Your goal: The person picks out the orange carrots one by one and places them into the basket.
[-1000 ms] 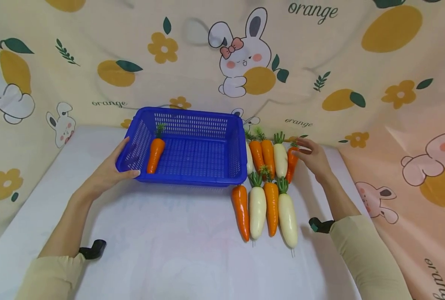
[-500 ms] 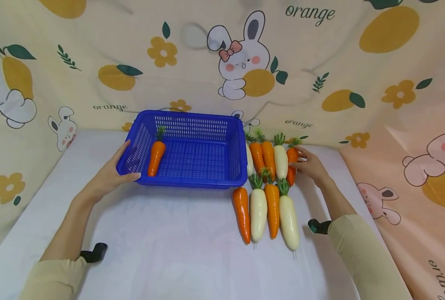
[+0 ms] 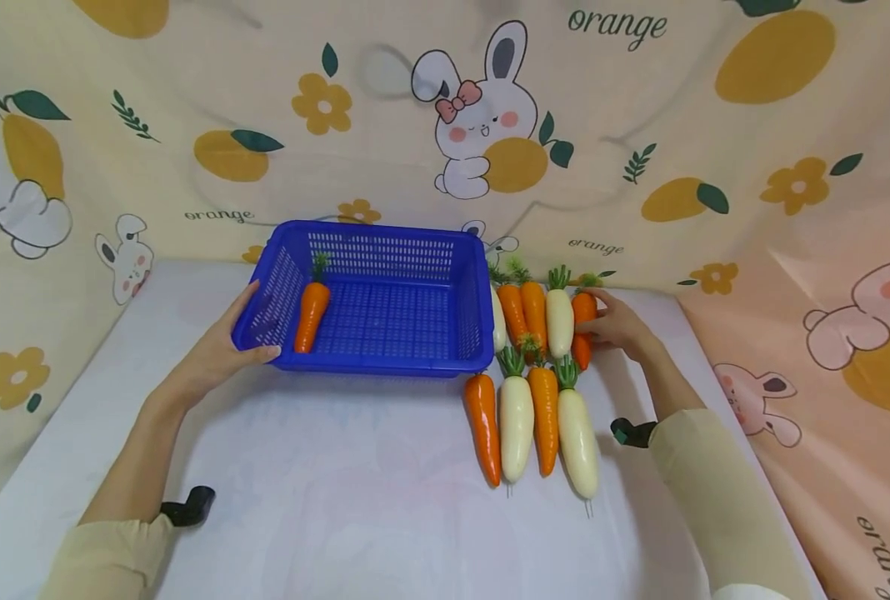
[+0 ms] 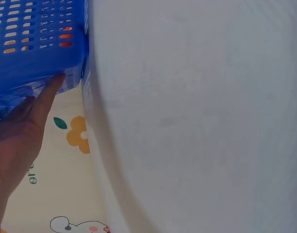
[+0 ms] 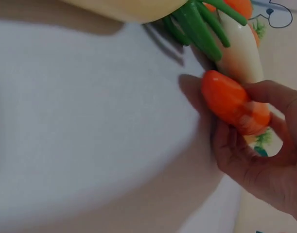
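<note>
At the left corner of a blue plastic basket (image 3: 385,364), my left hand (image 3: 212,354) holds the rim, thumb on the front and fingers along the side. The left wrist view shows a finger of the left hand (image 4: 22,141) against the basket wall (image 4: 36,63). One orange carrot (image 3: 312,317) with a green top lies in the basket's left part. My right hand (image 3: 617,323) grips the rightmost carrot (image 3: 583,310) in the back row. In the right wrist view the thumb and fingers of the right hand (image 5: 265,160) are around this carrot (image 5: 226,99).
Left of the gripped carrot lie a white radish (image 3: 560,323) and two carrots, with another radish (image 3: 498,321) partly behind the basket. A front row holds a carrot (image 3: 482,429), a radish (image 3: 516,429), a carrot (image 3: 544,421) and a radish (image 3: 577,442). A printed cloth (image 3: 385,183) rises behind.
My right hand has come down from near the carrot's leafy top and closed around its body. The left hand and basket keep their place.
</note>
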`<state>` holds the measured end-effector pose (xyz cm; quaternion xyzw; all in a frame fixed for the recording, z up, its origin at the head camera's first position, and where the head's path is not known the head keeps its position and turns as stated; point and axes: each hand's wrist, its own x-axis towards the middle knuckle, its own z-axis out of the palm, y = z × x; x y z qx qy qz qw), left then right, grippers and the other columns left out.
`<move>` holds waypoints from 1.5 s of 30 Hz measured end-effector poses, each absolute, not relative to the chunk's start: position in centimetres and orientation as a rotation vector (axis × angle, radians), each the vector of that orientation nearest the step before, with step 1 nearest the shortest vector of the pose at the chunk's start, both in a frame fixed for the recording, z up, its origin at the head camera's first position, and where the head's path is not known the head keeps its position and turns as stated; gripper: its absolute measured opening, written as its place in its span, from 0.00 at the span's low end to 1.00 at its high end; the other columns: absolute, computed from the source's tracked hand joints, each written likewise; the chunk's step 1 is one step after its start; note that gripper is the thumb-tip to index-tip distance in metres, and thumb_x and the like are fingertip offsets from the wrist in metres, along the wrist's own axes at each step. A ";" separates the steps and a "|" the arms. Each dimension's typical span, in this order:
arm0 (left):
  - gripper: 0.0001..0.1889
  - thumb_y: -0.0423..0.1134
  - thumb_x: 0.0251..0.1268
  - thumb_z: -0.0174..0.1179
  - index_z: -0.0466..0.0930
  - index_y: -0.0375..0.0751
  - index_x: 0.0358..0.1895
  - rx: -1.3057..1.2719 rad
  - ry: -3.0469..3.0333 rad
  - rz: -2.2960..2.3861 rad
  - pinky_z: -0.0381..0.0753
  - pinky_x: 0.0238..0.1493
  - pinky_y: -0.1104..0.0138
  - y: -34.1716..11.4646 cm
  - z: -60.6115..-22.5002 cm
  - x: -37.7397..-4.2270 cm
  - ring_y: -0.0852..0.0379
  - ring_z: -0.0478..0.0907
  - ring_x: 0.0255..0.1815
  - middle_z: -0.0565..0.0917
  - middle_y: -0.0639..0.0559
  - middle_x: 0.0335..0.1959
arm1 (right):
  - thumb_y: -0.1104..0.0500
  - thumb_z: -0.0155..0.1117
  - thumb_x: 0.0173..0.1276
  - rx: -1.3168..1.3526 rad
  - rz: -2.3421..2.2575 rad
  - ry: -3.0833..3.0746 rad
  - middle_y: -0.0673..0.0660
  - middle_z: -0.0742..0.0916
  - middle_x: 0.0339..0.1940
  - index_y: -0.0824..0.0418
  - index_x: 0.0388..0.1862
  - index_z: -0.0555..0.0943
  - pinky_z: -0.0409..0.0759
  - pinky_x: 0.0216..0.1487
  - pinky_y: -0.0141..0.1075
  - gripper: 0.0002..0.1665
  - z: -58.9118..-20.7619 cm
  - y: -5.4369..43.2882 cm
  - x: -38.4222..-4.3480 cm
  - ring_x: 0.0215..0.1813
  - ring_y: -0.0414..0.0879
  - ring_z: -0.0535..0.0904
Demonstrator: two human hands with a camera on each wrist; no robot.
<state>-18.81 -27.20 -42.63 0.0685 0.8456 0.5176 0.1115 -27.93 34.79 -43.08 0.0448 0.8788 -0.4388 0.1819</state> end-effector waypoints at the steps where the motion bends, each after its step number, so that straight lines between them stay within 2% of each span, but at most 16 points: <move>1: 0.55 0.46 0.65 0.66 0.29 0.67 0.80 0.200 2.488 1.514 0.39 0.71 0.32 -27.2 -42.6 -18.8 0.34 0.33 0.80 0.33 0.44 0.82 | 0.59 0.67 0.68 0.119 -1.248 2.491 0.75 0.69 0.65 0.52 0.82 0.49 0.85 0.47 0.46 0.51 -43.1 34.9 -27.8 0.44 0.52 0.79; 4: 0.55 0.46 0.65 0.66 0.29 0.67 0.80 0.199 2.502 1.499 0.40 0.71 0.32 -27.1 -42.5 -18.8 0.33 0.34 0.79 0.33 0.44 0.82 | 0.59 0.65 0.70 0.113 -1.285 2.512 0.75 0.69 0.64 0.50 0.82 0.48 0.85 0.45 0.43 0.50 -42.9 35.1 -27.4 0.45 0.53 0.78; 8: 0.55 0.46 0.65 0.66 0.29 0.67 0.80 0.200 2.506 1.494 0.41 0.71 0.32 -27.1 -42.4 -18.9 0.32 0.35 0.79 0.33 0.44 0.82 | 0.58 0.65 0.71 0.085 -1.380 2.500 0.74 0.67 0.69 0.46 0.83 0.47 0.86 0.44 0.39 0.51 -42.3 35.0 -27.1 0.48 0.53 0.78; 15: 0.56 0.46 0.64 0.67 0.28 0.67 0.80 0.180 2.499 1.478 0.42 0.71 0.32 -27.3 -42.3 -19.2 0.32 0.35 0.79 0.33 0.45 0.82 | 0.55 0.67 0.70 -0.070 -1.503 2.477 0.72 0.66 0.72 0.44 0.82 0.50 0.87 0.44 0.41 0.50 -39.8 33.1 -26.7 0.53 0.53 0.80; 24: 0.56 0.45 0.65 0.67 0.28 0.66 0.80 0.155 2.489 1.484 0.39 0.72 0.32 -27.3 -42.2 -19.3 0.33 0.33 0.79 0.32 0.44 0.82 | 0.56 0.67 0.70 -0.162 -1.585 2.420 0.66 0.69 0.71 0.40 0.81 0.53 0.86 0.47 0.44 0.48 -36.6 28.1 -26.5 0.58 0.58 0.79; 31: 0.55 0.45 0.65 0.66 0.29 0.65 0.80 0.159 2.474 1.512 0.39 0.72 0.32 -27.1 -42.4 -19.3 0.33 0.33 0.80 0.32 0.44 0.82 | 0.58 0.69 0.68 -0.226 -1.644 2.322 0.63 0.71 0.68 0.39 0.80 0.54 0.85 0.48 0.48 0.49 -35.4 23.7 -26.8 0.52 0.54 0.81; 38: 0.55 0.43 0.65 0.66 0.29 0.62 0.81 0.180 2.464 1.523 0.38 0.72 0.33 -27.1 -42.6 -19.3 0.34 0.33 0.80 0.33 0.43 0.82 | 0.55 0.71 0.66 -0.284 -1.598 2.297 0.63 0.70 0.68 0.39 0.80 0.56 0.84 0.51 0.50 0.49 -34.8 19.7 -27.5 0.57 0.58 0.79; 45: 0.55 0.43 0.64 0.67 0.31 0.64 0.81 0.180 2.465 1.549 0.37 0.72 0.33 -27.2 -42.8 -19.0 0.35 0.33 0.80 0.34 0.45 0.82 | 0.55 0.72 0.65 -0.352 -1.532 2.290 0.64 0.71 0.67 0.41 0.80 0.56 0.86 0.48 0.47 0.50 -34.8 15.3 -28.4 0.57 0.58 0.79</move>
